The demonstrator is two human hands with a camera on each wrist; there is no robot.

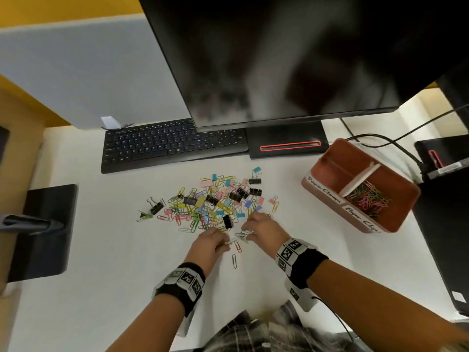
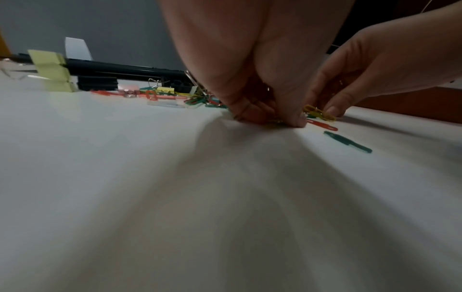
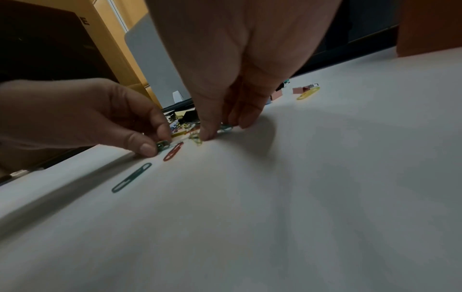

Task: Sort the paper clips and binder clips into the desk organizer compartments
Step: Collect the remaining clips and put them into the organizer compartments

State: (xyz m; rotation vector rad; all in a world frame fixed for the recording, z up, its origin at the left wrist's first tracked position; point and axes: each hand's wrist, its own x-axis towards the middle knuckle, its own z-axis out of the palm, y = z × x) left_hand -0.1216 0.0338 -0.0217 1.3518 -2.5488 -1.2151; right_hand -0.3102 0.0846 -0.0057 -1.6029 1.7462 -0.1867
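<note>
Paper clips being gathered from near edge of mixed clip pile (image 1: 210,199). Left hand (image 1: 209,241) pinches green paper clip (image 3: 163,145); right hand (image 1: 264,228) fingertips pinch clips on desk. Next, judged: carry to organizer (image 1: 396,219), beyond right hand, clip compartment part filled.

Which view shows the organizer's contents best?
Head view: it looks down into the organizer, showing paper clips in the near compartment beside its white divider. Left wrist shows only a brown strip behind the right hand; right wrist only an outer corner.
</note>
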